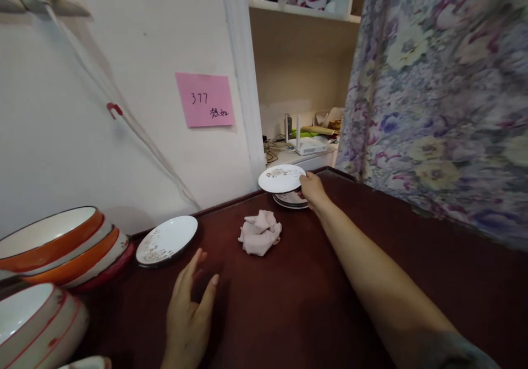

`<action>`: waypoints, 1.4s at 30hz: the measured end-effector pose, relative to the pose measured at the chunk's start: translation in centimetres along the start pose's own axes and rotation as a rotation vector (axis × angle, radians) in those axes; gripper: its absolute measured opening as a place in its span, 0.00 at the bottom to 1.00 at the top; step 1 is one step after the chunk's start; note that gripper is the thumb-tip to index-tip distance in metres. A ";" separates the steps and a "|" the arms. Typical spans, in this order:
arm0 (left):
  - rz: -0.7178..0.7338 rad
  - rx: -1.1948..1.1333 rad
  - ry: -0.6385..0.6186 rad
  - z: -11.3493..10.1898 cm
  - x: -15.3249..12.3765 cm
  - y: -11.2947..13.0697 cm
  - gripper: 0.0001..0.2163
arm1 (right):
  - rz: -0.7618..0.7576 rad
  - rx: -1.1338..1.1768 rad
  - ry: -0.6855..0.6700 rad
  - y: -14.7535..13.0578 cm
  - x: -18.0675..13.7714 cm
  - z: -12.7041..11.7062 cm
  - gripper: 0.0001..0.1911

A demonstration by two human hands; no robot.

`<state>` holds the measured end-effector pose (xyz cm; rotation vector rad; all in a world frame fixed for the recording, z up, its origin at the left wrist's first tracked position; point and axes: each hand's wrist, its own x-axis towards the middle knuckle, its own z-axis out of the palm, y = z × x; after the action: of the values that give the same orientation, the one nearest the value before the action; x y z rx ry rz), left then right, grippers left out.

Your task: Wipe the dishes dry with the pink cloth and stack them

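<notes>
My right hand [313, 191] grips the right edge of a white plate [281, 180] with a brown floral print, held a little above a small stack of similar plates [292, 200] at the back of the table. My left hand [190, 308] hovers over the table with its fingers apart, holding nothing. Beyond it, to the left, another white floral plate [171, 238] lies by the wall. A crumpled pale pink cloth [260, 233] sits on the table between my two hands.
Stacked orange-and-white bowls [78, 248] stand at the left, with white red-lined bowls [45, 325] nearer me. A cable [144, 138] runs down the wall past a pink note [205, 100]. A floral curtain [437, 94] hangs right; a white router [309, 145] sits behind the table [289, 303].
</notes>
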<state>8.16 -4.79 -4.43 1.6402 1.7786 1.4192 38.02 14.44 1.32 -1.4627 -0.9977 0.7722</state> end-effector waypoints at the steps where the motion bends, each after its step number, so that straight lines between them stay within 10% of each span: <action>1: -0.017 -0.017 -0.011 0.0 0.0 0.0 0.28 | 0.011 -0.023 0.046 0.6 0.7 -0.6 0.19; 13: -0.159 -0.046 -0.038 -0.1 0.4 0.1 0.29 | 0.144 -0.330 0.212 5.9 3.9 -3.0 0.19; 42: -0.155 -0.093 -0.026 0.0 0.2 0.6 0.28 | 0.124 -0.684 0.159 7.7 4.3 -3.0 0.21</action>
<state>8.50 -4.72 -3.86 1.4349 1.7557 1.3828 43.70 17.14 -5.55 -2.1511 -1.1098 0.3960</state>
